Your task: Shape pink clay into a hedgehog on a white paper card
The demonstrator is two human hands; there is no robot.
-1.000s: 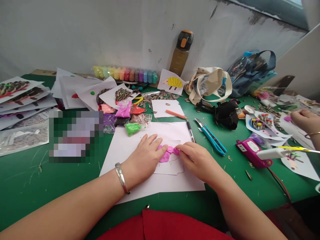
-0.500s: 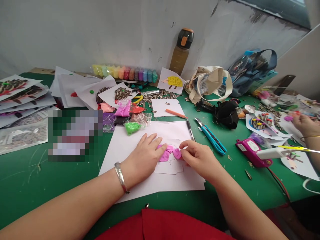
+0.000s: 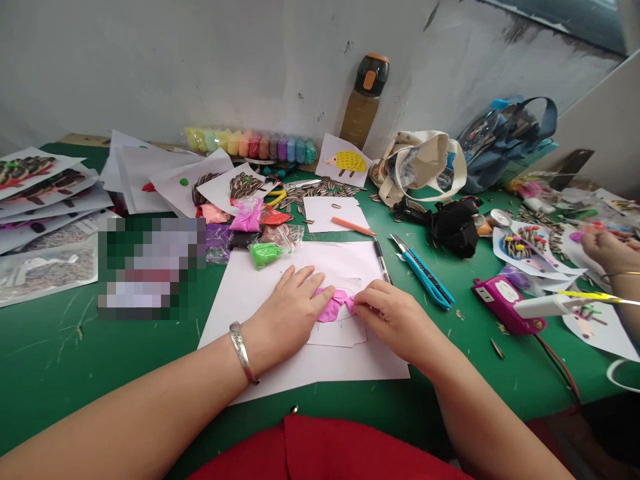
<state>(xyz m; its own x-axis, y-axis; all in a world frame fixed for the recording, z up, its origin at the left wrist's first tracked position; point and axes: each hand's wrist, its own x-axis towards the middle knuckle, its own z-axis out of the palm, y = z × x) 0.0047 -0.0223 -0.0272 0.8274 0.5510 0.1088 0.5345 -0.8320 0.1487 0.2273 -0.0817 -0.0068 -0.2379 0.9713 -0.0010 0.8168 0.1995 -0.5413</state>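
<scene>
Pink modelling clay [image 3: 334, 308] lies spread over an outline drawing on a small piece of paper [image 3: 330, 338]. Beneath that is a larger white sheet [image 3: 260, 390]. My left hand [image 3: 295, 307] rests flat on the paper with fingers spread, its thumb at the clay's upper left edge. At the clay's right end, my right hand [image 3: 387, 313] pinches a bit of it between thumb and fingers, which partly hide it. A black pen [image 3: 381, 260] lies just beyond my right hand, and a blue utility knife [image 3: 423, 273] is to its right.
Bagged clay [image 3: 265, 253], sunflower seeds [image 3: 325, 191] and an orange stick-like tool [image 3: 353, 227] lie beyond the paper. A magenta glue gun [image 3: 507, 307] sits at right, near another person's hand [image 3: 613, 250]. A bottle [image 3: 363, 103] leans on the wall.
My right fingers have closed over the clay's right end and shifted slightly left, covering the rounded lump that showed before. My left hand stays in place.
</scene>
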